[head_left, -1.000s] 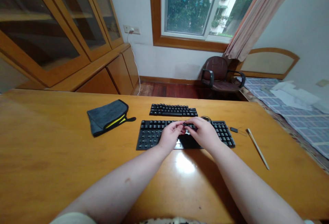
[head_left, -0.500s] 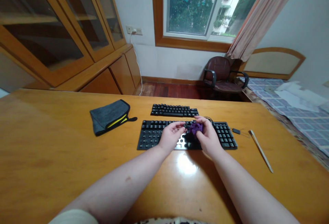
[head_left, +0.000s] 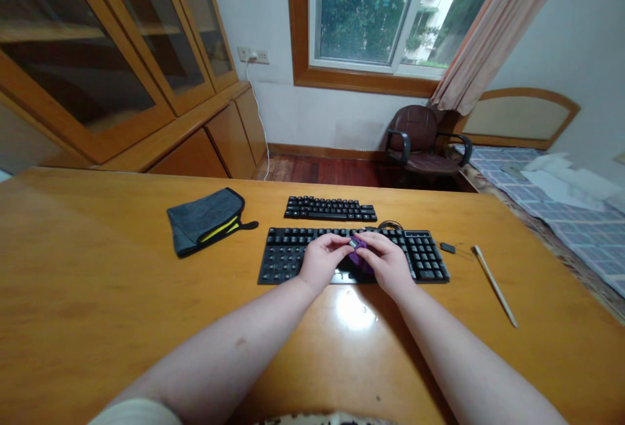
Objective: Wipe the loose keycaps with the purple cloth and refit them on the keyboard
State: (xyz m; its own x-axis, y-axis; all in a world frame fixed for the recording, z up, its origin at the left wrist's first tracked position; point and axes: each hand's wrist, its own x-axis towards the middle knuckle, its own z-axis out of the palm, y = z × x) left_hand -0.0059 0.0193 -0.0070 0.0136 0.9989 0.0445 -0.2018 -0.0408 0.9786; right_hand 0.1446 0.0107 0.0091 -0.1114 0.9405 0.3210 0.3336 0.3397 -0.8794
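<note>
In the head view, looks down onto a wide desk point(head_left: 146, 327), with a black keyboard point(head_left: 293, 241) lying lengthwise near the middle, set in from the far edge. Brings both hands together over the keyboard's middle, fingertips almost meeting. With the left hand point(head_left: 319, 261), pinches a small keycap point(head_left: 353, 243), thumb and fingers narrowed on it. With the right hand point(head_left: 390, 262), holds a bunched purple cloth point(head_left: 362, 262) up against that cap; cannot tell whether also gripping the cap through the fabric.

Judging by the layout, seems partway along. Shows bare switches point(head_left: 288, 259) on the side toward the desk's left edge, but caps in place along the top of the board and over the number pad point(head_left: 427, 259) toward the right edge. Between the keyboard and the far edge, has rows of what look like loose keycaps point(head_left: 331, 209), apparently yet to be dealt with. Cannot tell which of those have met the cloth, nor what lies hidden beneath the fingers.

Toward the desk's left edge, includes a folded grey cloth point(head_left: 208, 220); toward the right edge, a small dark tool point(head_left: 448, 248) with thin wires, then a pale rod point(head_left: 494, 286), lying slantwise.
</note>
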